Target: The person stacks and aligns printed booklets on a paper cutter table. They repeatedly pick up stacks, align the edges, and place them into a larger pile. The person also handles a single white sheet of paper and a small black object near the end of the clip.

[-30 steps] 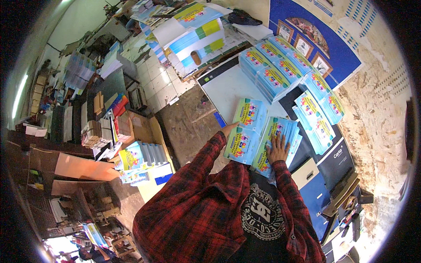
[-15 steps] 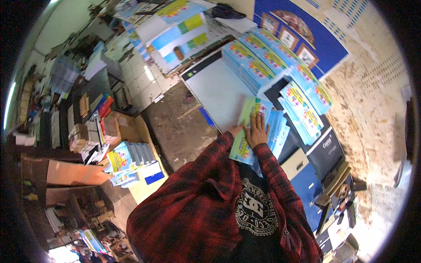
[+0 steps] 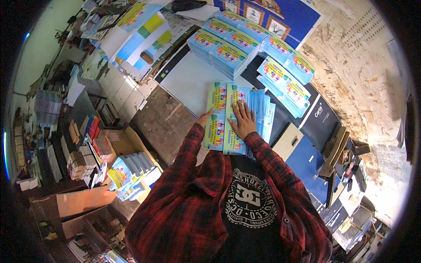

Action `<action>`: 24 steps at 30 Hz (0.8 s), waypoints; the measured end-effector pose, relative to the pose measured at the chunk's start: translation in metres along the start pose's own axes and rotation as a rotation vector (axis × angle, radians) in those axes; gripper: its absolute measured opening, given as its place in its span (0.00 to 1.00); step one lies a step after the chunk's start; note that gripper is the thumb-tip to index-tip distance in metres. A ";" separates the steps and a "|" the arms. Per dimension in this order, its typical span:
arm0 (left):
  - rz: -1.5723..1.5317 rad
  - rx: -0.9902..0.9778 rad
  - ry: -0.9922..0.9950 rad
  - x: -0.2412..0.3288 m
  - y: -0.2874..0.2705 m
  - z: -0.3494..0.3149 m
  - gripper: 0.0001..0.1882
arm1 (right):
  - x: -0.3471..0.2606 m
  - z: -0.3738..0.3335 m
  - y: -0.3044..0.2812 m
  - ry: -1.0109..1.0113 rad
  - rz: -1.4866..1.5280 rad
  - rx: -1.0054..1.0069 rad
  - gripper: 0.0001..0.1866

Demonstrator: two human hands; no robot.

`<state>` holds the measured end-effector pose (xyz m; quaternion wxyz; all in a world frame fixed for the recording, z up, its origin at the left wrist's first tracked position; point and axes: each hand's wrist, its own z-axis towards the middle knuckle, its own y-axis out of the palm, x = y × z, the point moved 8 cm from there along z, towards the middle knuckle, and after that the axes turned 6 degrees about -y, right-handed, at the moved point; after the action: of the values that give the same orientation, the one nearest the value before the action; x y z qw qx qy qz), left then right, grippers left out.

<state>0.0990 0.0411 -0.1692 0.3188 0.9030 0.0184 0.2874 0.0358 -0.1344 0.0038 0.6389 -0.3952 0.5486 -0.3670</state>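
A printed booklet (image 3: 215, 138) in green, yellow and light blue lies opened out in front of my chest, a fold line running down it. My left hand (image 3: 203, 119) grips its left edge, the fingers partly hidden at the paper. On the booklet's right part my right hand (image 3: 244, 122) rests flat, fingers spread and holding nothing. Just right of that hand, a fanned pile of light blue booklets (image 3: 265, 115) reaches out from under the opened one.
Tall booklet stacks (image 3: 228, 55) stand at the table's far side, with another row (image 3: 285, 87) farther right. A pale board (image 3: 188, 74) covers the table's left part. At lower left a cardboard box (image 3: 124, 139) stands beside more booklets (image 3: 120, 173). A rough wall (image 3: 351, 65) bounds the right.
The booklet has turned upright and now lies opened wider. My left hand has come out from beside the right one to its left edge. The view has shifted, so the table sits farther left.
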 end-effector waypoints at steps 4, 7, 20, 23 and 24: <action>-0.015 -0.003 0.019 0.024 -0.028 -0.015 0.28 | 0.030 -0.017 0.033 -0.006 -0.189 -0.110 0.34; -0.072 -0.010 0.053 0.048 -0.009 -0.037 0.27 | 0.054 -0.028 0.049 0.008 -0.239 -0.076 0.33; 0.332 0.051 0.018 -0.020 0.089 -0.015 0.29 | 0.084 -0.022 0.027 0.441 0.413 -0.033 0.46; 0.455 0.197 -0.060 -0.045 0.077 0.014 0.37 | 0.086 -0.022 0.024 0.465 0.382 0.020 0.61; 0.458 0.180 -0.052 -0.063 0.032 0.046 0.46 | 0.075 -0.017 0.018 0.447 0.386 0.016 0.61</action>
<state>0.0665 -0.0246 -0.2114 0.1637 0.9155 -0.1696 0.3260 0.0297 -0.1961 -0.0449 0.5632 -0.1880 0.7378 -0.3210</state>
